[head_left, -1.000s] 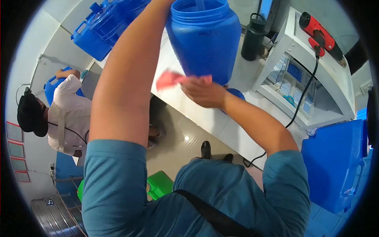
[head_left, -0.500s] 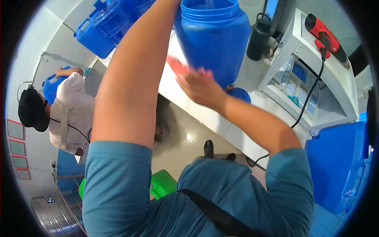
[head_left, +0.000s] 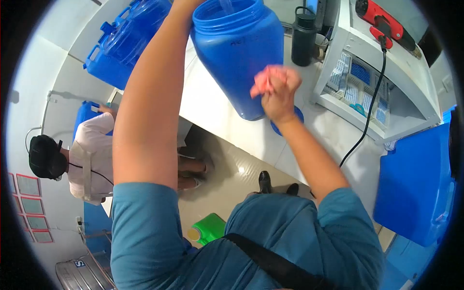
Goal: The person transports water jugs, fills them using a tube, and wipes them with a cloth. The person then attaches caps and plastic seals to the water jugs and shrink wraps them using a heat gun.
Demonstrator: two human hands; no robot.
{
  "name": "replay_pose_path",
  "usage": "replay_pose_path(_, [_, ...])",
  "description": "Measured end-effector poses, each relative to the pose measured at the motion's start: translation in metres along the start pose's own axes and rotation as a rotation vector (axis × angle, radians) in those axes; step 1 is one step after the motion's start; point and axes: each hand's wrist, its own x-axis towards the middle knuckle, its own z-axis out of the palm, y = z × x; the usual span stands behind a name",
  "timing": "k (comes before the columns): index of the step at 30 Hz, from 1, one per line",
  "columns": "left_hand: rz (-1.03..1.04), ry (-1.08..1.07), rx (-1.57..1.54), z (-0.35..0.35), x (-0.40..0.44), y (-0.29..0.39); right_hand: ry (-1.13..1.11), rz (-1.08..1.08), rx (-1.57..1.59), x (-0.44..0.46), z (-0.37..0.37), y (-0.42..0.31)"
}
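A large open-mouthed blue plastic drum (head_left: 239,58) stands tilted on the white counter, its threaded neck at the top of the view. My right hand (head_left: 280,99) is closed around a crumpled pink cloth (head_left: 269,79), in front of the drum's right side. Below this hand, a round blue lid (head_left: 291,123) lies partly hidden on the counter. My left arm reaches up beside the drum's neck, and the hand itself is beyond the top edge. Something clear shows inside the drum's mouth.
A dark bottle (head_left: 304,38) stands behind the drum. A white shelf (head_left: 391,63) holds a red heat-gun-like tool (head_left: 386,24) with a black cord. Blue jugs (head_left: 116,53) stand at left, near a person in a cap (head_left: 89,150). A green container (head_left: 210,228) is on the floor.
My right hand has swung right with the pink cloth, from the drum's left side to its lower right. The drum now leans more. The person at left has shifted slightly.
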Motion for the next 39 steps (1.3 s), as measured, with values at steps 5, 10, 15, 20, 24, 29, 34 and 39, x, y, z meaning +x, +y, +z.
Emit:
replay_pose_path(5, [-0.028,-0.007,-0.037,-0.006,-0.004,0.006,0.332,0.818,0.039,-0.065,0.028,0.000])
replay_pose_path(10, [-0.050,-0.023,-0.065,-0.006,-0.008,0.006,0.369,0.297,0.311,0.127,0.009,0.017])
replay_pose_path(15, [-0.185,0.054,-0.237,-0.009,-0.012,0.016,-0.195,1.176,0.604,0.095,0.004,0.076])
replay_pose_path(20, [0.113,0.078,-0.031,0.008,-0.006,-0.021,0.200,1.286,0.829,-0.003,0.009,0.039])
replay_pose_path(24, [-0.187,-0.125,-0.003,-0.019,-0.015,0.024,0.189,1.000,0.891,0.113,-0.022,-0.014])
replay_pose_path(29, [-0.007,0.020,-0.066,-0.003,-0.011,-0.005,-0.102,0.904,1.025,0.160,0.006,0.058])
replay_pose_path(34, [0.042,0.123,-0.069,-0.006,-0.017,0.010,-0.256,1.486,0.799,0.030,0.018,0.098])
replay_pose_path(39, [-0.082,0.023,-0.103,-0.011,-0.019,0.018,-0.334,1.705,0.898,0.019,-0.016,0.056])
